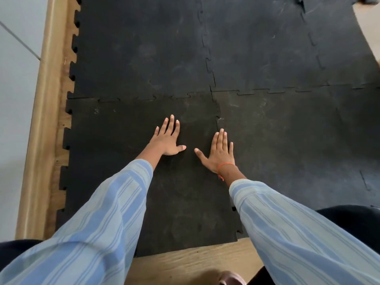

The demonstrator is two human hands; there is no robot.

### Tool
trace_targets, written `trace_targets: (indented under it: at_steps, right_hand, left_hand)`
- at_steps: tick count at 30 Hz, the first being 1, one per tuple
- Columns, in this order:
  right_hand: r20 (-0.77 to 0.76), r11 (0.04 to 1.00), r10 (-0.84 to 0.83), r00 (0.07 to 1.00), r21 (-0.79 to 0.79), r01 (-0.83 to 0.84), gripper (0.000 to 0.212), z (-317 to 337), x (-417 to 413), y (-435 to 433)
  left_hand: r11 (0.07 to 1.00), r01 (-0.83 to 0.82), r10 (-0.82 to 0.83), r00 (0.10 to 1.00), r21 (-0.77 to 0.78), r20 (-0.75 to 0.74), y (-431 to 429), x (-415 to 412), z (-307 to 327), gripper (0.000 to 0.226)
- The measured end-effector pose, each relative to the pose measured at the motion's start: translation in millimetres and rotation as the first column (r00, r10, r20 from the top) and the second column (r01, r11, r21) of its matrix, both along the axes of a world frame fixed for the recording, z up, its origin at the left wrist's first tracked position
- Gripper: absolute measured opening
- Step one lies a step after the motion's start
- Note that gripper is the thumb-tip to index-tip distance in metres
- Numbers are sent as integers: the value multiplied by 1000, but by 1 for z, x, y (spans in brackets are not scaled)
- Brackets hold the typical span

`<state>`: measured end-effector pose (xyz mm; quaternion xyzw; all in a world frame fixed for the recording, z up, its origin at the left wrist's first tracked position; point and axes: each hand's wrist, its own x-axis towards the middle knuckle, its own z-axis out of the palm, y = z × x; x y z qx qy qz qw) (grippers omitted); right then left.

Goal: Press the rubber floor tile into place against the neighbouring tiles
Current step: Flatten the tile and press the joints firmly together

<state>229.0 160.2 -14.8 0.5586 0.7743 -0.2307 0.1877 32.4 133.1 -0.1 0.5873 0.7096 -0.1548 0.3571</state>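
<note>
A black rubber floor tile (115, 136) with puzzle-tooth edges lies on the wood floor at the near left. Its far edge meets the tile behind it (139, 50), and its right edge meets the tile to the right (287, 140). My left hand (167, 138) lies flat, palm down, on the near tile with fingers spread. My right hand (219, 153) also lies flat, over the seam between the near tile and the right one. An orange thread circles the right wrist. Neither hand holds anything.
More black tiles (257, 44) cover the floor further back. A wooden skirting board (44, 120) and a pale wall (16, 99) run along the left. Bare wood floor (195, 262) shows at the near edge. My knees sit at both lower corners.
</note>
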Motion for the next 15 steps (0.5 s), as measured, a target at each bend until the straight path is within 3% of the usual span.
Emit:
trace_targets:
  at_steps: [8, 15]
  right_hand:
    - [1, 1000, 21, 1000, 6, -21, 100, 3, 5, -4]
    - [8, 999, -22, 1000, 37, 22, 80, 10, 31, -78]
  left_hand:
    - [1000, -2, 2, 999, 2, -48, -3, 8, 4, 88]
    - [981, 60, -40, 993, 187, -109, -57, 47, -14, 68]
